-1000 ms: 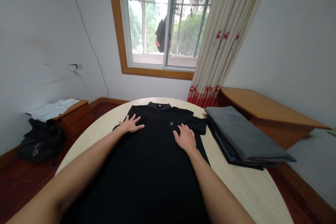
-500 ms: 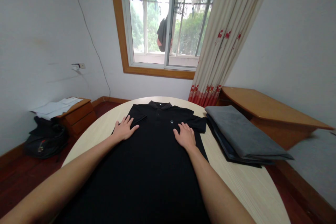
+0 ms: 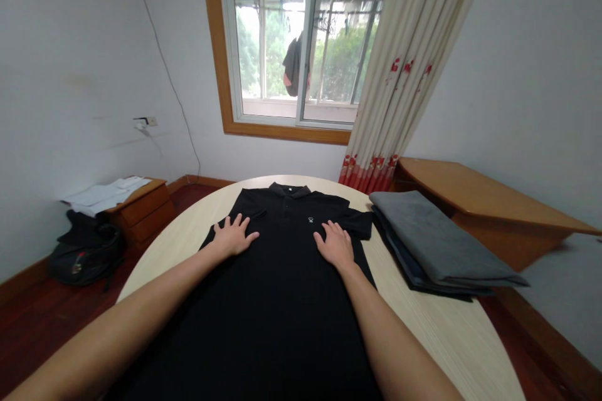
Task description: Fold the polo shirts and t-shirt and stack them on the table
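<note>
Black, the shirt lay on the table, collar at twelve; we seemed to be smoothing it, left hand wide-fingered at eleven, right hand narrower at one, gripping nothing. Next called for lifting palms, we judged.

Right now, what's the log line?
left hand, right hand: open, on black collared cloth shirt; round pale table: under shirt; folded grey fabric: beside shirt

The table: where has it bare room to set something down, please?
Bare table shows at front right, between the right forearm, cloths and edge; at left, between shirt and edge; thinly behind the collar. Crowded: the middle, with left hand and right hand on the shirt, and where a sleeve nears the cloths.
</note>
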A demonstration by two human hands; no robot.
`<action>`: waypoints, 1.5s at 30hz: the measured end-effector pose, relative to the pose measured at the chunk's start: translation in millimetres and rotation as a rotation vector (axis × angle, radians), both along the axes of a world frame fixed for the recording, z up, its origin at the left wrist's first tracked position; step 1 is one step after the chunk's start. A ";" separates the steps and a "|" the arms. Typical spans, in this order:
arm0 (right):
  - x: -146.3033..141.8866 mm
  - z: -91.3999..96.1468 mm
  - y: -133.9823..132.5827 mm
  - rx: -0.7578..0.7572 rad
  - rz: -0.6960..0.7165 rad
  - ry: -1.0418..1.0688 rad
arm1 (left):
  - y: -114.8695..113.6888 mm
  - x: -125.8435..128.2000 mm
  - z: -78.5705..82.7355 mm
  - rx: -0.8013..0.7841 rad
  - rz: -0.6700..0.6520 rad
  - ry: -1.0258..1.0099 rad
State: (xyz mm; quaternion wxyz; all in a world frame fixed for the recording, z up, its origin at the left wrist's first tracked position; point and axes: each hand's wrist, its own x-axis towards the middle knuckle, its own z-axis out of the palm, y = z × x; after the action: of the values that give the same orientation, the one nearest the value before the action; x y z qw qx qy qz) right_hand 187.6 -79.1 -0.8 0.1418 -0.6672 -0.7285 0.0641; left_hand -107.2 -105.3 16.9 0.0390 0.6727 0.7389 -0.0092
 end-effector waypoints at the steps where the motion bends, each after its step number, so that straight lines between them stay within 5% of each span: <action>1: 0.0 -0.4 0.1 0.000 0.001 0.000 | 3.4 3.5 4.0 0.023 -0.027 0.006; 4: -0.7 -2.2 0.0 0.003 0.003 0.002 | 14.0 20.1 6.7 0.155 -0.172 -0.017; 9: 1.1 2.5 -0.9 0.062 -0.010 0.055 | 21.6 40.4 -14.8 0.163 -0.249 -0.104; 14: 25.4 20.6 0.3 0.253 -0.235 0.073 | 19.8 35.1 -20.6 0.160 -0.288 -0.127; 21: 57.1 21.4 5.9 -0.015 -0.440 -0.014 | 18.8 34.2 -18.5 0.171 -0.280 -0.167; 26: 61.9 15.0 11.8 -0.053 -0.422 -0.019 | 13.1 29.8 -11.8 0.297 -0.252 -0.373; 31: 71.3 7.8 21.5 -0.005 -0.366 0.076 | 6.2 28.1 -6.0 0.578 -0.411 -0.574; 34: 74.9 4.4 25.9 0.010 -0.325 0.177 | 4.4 29.4 -6.3 0.573 -0.477 -0.620; 40: 70.7 0.2 25.7 -0.028 -0.316 0.162 | 0.1 23.8 -7.4 0.766 -0.378 -0.714; 45: 69.6 -3.6 28.2 -0.044 -0.261 0.161 | -1.4 25.2 -8.2 0.805 -0.514 -0.709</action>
State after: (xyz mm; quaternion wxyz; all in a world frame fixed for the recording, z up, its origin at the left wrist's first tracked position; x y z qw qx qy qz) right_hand 257.2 -50.9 -4.4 0.1922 -0.7517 -0.6204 0.1146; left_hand -82.0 -106.7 8.7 0.0218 0.7540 0.4394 0.4879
